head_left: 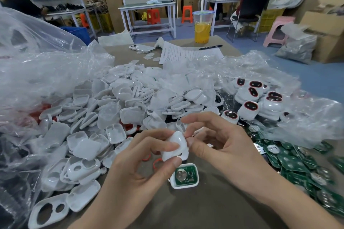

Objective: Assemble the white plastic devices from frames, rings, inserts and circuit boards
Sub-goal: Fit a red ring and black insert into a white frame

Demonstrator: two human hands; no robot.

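near: white shell (185,176) with a circuit board in it sits on the worktop (204,208) | just above, I've got the left hand (141,156) pinching a white frame (176,147), right hand (219,147) pinching its top edge | behind: heap of white frames (111,108), green boards (297,165) to the right | far: orange drink (202,28)

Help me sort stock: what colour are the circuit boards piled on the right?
The circuit boards are green, shown best in the head view.
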